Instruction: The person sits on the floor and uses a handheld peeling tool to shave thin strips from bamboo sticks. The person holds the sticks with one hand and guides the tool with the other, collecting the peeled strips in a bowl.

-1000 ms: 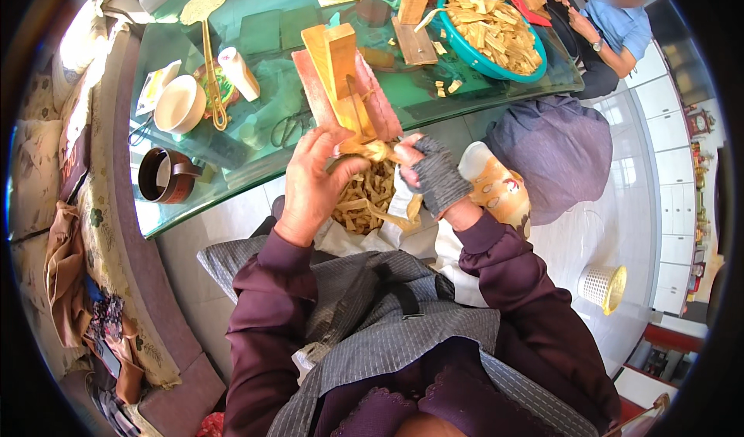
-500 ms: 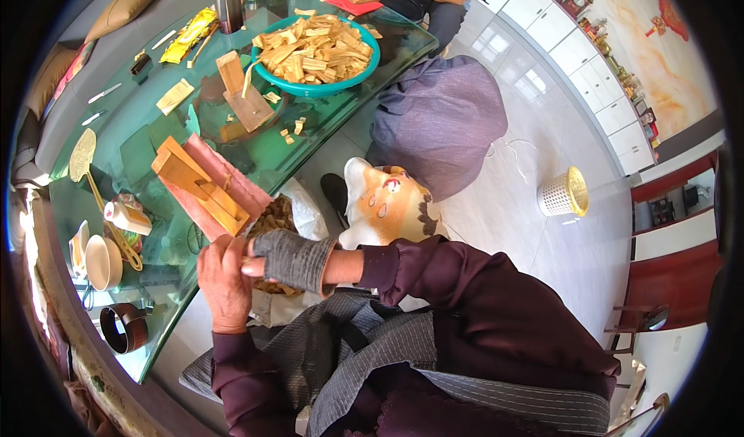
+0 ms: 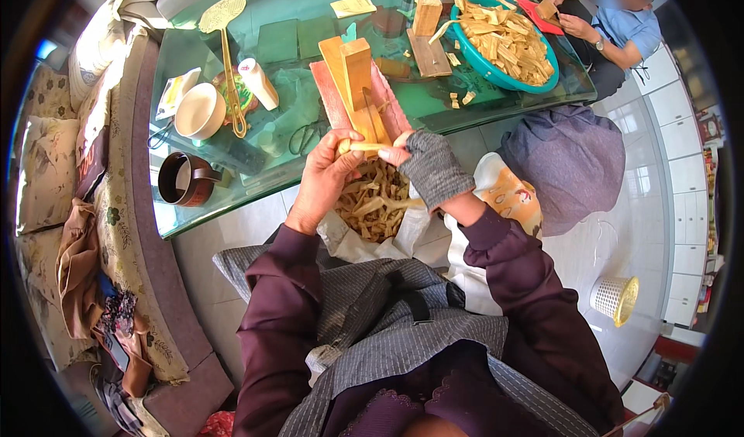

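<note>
My left hand [image 3: 322, 175] is bare and pinches one end of a short pale-yellow strip [image 3: 366, 147]. My right hand [image 3: 435, 167], in a grey fingerless glove, grips the strip's other end. Just beyond my fingers stands a wooden block tool [image 3: 355, 69] with an upright piece and what looks like a thin blade. It rests on a folded pink cloth [image 3: 332, 94] at the table edge. Below my hands, an opened white sack [image 3: 335, 234] holds many yellowish strips and scraps [image 3: 378, 214].
On the glass table [image 3: 256, 175] stand a teal basin [image 3: 482, 67] heaped with strips, a second wooden block [image 3: 428, 53], a beige bowl [image 3: 200, 111], a brown mug [image 3: 184, 180] and a skimmer [image 3: 225, 12]. Across from me, another person [image 3: 628, 34] handles a wooden block on red cloth.
My view has turned left, so the table sits more squarely ahead. My hands, earlier close together with the strip mostly hidden, are now apart with the strip stretched between them.
</note>
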`<action>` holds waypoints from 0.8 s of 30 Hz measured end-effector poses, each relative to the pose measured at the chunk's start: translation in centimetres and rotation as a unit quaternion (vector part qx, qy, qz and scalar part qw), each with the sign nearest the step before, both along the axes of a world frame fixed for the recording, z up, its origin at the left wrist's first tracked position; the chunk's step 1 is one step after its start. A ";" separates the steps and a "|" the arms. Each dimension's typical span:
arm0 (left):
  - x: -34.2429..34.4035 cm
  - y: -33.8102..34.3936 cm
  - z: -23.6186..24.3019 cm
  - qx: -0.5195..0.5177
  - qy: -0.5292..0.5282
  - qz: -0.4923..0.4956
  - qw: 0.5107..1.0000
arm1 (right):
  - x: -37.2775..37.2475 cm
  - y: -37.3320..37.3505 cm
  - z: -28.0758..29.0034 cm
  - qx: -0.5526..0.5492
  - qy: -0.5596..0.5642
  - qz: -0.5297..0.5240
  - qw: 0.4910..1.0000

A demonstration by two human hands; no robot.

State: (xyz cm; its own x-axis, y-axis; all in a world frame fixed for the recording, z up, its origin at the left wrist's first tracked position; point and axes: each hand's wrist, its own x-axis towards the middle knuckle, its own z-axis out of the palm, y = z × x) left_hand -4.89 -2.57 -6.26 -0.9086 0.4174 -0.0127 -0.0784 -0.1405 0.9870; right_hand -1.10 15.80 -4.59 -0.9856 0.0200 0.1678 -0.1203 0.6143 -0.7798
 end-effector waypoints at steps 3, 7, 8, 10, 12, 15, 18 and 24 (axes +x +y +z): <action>-0.6 0.3 0.5 0.082 -0.115 -0.027 0.990 | -1.5 1.0 -1.7 -0.014 0.034 -0.024 0.999; -1.7 0.8 0.2 0.049 -0.051 -0.004 0.997 | -2.3 1.1 -1.3 -0.013 0.047 -0.014 0.999; -1.9 1.0 0.1 0.044 -0.045 0.005 0.998 | -2.5 1.1 -1.2 -0.009 0.042 -0.016 0.999; -2.3 1.4 -0.3 0.034 -0.032 0.023 0.999 | -2.9 1.0 -0.8 -0.001 0.031 -0.021 0.999; -2.6 1.7 -0.1 0.007 -0.013 0.046 0.999 | -3.4 1.1 -0.7 0.012 0.066 -0.019 0.998; -3.0 1.9 -0.3 -0.022 -0.012 0.074 0.997 | -4.3 0.8 0.0 -0.033 0.043 -0.017 0.998; -3.1 2.0 -1.0 -0.127 -0.006 0.058 0.990 | -4.7 0.9 -1.8 0.004 0.009 -0.058 0.998; -1.1 1.5 -0.9 -0.352 0.282 0.122 0.884 | -3.0 2.4 -4.0 0.056 -0.070 -0.089 0.992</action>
State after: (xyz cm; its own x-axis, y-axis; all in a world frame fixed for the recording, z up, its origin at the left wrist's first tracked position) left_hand -6.00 -1.06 -7.12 -0.9156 0.2764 0.2919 0.4011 0.5794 0.7095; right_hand -4.11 18.16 -8.59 -0.9818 0.1858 0.0400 0.1036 0.6999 -0.7067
